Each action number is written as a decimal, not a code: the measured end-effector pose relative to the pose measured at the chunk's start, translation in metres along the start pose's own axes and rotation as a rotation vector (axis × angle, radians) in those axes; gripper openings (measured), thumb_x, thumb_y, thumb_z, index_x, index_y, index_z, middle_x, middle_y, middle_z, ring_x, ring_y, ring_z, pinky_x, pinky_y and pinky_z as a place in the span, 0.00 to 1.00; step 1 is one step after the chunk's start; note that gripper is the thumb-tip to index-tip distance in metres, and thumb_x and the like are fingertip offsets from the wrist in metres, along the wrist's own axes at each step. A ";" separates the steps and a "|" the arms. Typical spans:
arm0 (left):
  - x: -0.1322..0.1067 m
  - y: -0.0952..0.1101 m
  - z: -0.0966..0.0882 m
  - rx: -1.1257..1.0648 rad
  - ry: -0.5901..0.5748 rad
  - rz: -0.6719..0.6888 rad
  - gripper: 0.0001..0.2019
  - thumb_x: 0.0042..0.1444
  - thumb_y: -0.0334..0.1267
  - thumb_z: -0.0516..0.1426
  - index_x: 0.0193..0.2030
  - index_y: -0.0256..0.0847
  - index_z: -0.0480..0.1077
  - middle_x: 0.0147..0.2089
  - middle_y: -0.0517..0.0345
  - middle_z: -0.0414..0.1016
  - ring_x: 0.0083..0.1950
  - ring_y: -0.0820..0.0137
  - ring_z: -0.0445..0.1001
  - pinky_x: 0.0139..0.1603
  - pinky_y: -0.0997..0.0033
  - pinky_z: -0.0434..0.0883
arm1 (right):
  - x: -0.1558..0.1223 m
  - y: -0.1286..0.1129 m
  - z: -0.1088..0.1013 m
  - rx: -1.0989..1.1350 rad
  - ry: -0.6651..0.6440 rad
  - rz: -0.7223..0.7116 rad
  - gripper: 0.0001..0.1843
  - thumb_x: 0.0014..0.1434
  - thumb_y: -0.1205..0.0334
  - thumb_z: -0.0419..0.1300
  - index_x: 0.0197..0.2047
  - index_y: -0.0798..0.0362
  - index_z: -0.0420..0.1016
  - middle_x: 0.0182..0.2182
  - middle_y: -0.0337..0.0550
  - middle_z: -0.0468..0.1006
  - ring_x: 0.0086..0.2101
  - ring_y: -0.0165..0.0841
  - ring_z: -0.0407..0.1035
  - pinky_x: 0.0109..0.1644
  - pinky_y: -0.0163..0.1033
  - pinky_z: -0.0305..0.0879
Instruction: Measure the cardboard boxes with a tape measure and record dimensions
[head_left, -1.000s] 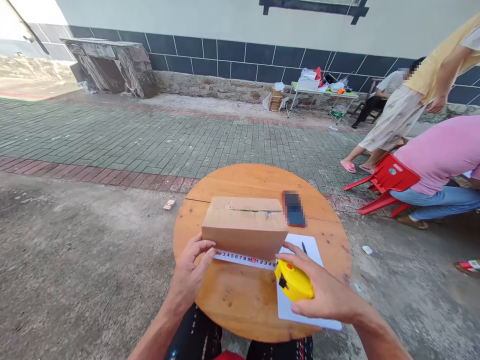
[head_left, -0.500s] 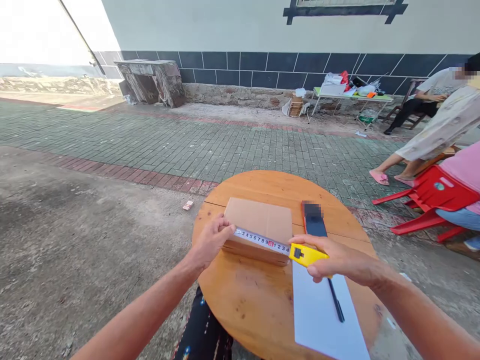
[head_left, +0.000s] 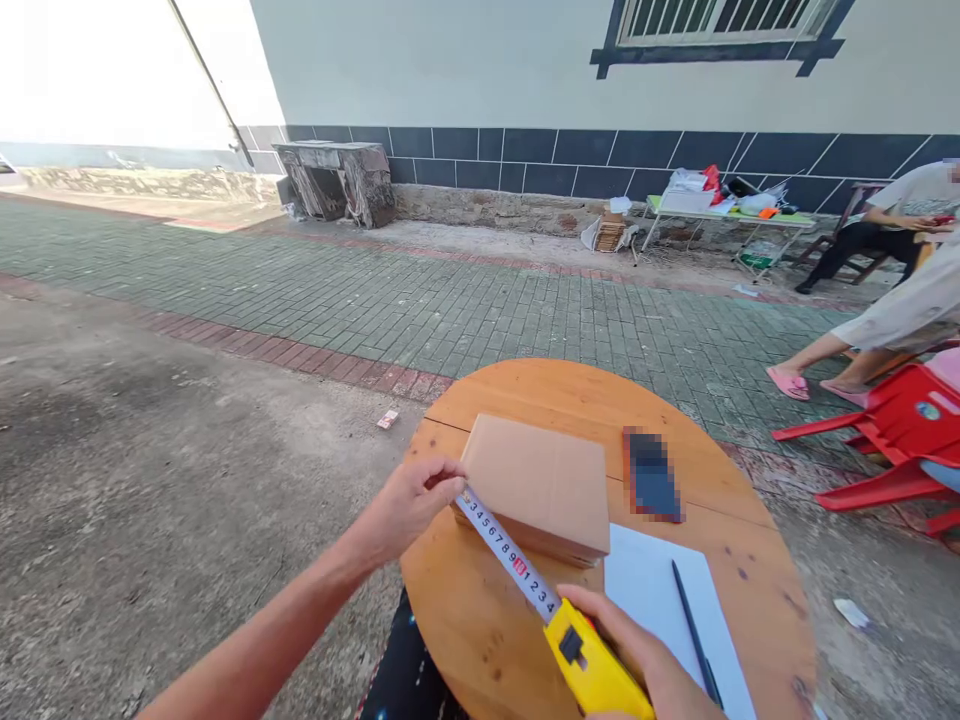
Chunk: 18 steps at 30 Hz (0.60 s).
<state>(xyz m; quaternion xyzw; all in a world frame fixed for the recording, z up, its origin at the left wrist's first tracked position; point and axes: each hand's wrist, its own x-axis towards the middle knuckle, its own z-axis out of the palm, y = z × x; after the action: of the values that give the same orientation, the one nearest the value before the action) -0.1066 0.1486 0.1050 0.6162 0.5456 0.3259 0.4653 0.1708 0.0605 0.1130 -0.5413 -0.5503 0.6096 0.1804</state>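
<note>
A yellow tape measure (head_left: 596,665) is in my right hand (head_left: 652,655), its fingers wrapped round the case. The pulled-out blade (head_left: 506,548) runs up and to the left, with numbers facing up. My left hand (head_left: 420,500) pinches the blade's free end at the near left corner of a closed brown cardboard box (head_left: 536,480). The blade slants away from the box's near side, over the round wooden table (head_left: 480,640). Right of the box lies a white sheet of paper (head_left: 660,570) with a dark pen (head_left: 694,630) on it.
A phone (head_left: 652,475) lies on the table beyond the paper. On the right are a red plastic chair (head_left: 911,425) and people sitting or standing nearby. By the wall stands a folding table (head_left: 731,215) loaded with items, and a stone bench (head_left: 337,180).
My right hand has swung the tape case down towards me, so the blade has left the line of the box's near edge and now slants. My left hand still pinches the end.
</note>
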 end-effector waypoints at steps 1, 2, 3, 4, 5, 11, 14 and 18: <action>0.016 0.006 -0.003 0.056 -0.032 0.052 0.13 0.57 0.45 0.54 0.38 0.39 0.74 0.36 0.57 0.77 0.39 0.66 0.72 0.40 0.71 0.67 | 0.004 0.003 0.013 0.090 0.017 0.008 0.41 0.41 0.52 0.68 0.60 0.48 0.71 0.47 0.45 0.80 0.42 0.46 0.75 0.48 0.41 0.69; 0.034 0.013 -0.005 0.124 -0.085 0.114 0.12 0.57 0.43 0.54 0.38 0.39 0.75 0.36 0.57 0.77 0.40 0.67 0.72 0.40 0.72 0.67 | 0.008 0.006 0.026 0.176 0.037 0.026 0.46 0.40 0.47 0.69 0.63 0.51 0.68 0.46 0.47 0.80 0.40 0.45 0.75 0.46 0.42 0.69; 0.052 0.021 -0.004 0.180 -0.146 0.172 0.12 0.56 0.42 0.53 0.37 0.38 0.75 0.35 0.57 0.77 0.39 0.67 0.72 0.39 0.73 0.66 | 0.011 0.009 0.039 0.275 0.097 0.036 0.52 0.38 0.43 0.70 0.65 0.53 0.64 0.44 0.49 0.80 0.38 0.45 0.75 0.44 0.43 0.70; 0.071 0.029 0.000 0.225 -0.246 0.220 0.12 0.56 0.41 0.53 0.38 0.38 0.76 0.36 0.57 0.77 0.40 0.67 0.72 0.40 0.73 0.66 | 0.016 0.011 0.051 0.394 0.164 0.037 0.56 0.37 0.39 0.71 0.66 0.54 0.62 0.43 0.50 0.80 0.37 0.44 0.75 0.44 0.44 0.70; 0.089 0.037 0.006 0.234 -0.312 0.247 0.12 0.55 0.40 0.53 0.38 0.38 0.76 0.35 0.58 0.77 0.39 0.68 0.72 0.39 0.73 0.66 | 0.020 0.013 0.062 0.504 0.231 0.011 0.58 0.37 0.36 0.70 0.66 0.55 0.61 0.43 0.51 0.79 0.38 0.44 0.75 0.43 0.45 0.71; 0.166 0.063 0.062 0.266 -0.605 0.318 0.07 0.48 0.37 0.58 0.31 0.42 0.77 0.30 0.64 0.75 0.33 0.71 0.70 0.32 0.76 0.62 | 0.042 0.012 0.093 0.997 0.563 -0.094 0.44 0.36 0.43 0.76 0.55 0.49 0.70 0.49 0.51 0.76 0.49 0.48 0.70 0.44 0.48 0.73; 0.181 0.058 0.080 0.275 -0.665 0.314 0.07 0.48 0.38 0.58 0.30 0.41 0.77 0.31 0.62 0.76 0.36 0.70 0.71 0.35 0.75 0.64 | 0.047 0.011 0.088 1.090 0.597 -0.069 0.41 0.35 0.45 0.77 0.52 0.49 0.72 0.46 0.48 0.77 0.49 0.47 0.70 0.44 0.47 0.74; 0.191 0.046 0.087 0.293 -0.651 0.282 0.09 0.48 0.40 0.57 0.32 0.40 0.77 0.38 0.59 0.78 0.43 0.66 0.72 0.42 0.73 0.66 | 0.048 0.010 0.076 1.153 0.561 -0.052 0.42 0.36 0.45 0.77 0.53 0.49 0.72 0.44 0.47 0.76 0.48 0.45 0.70 0.42 0.47 0.75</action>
<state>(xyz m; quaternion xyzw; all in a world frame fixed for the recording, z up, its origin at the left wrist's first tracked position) 0.0259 0.3169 0.0971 0.8165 0.3198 0.0925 0.4718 0.0924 0.0606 0.0673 -0.4828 -0.0790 0.6382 0.5945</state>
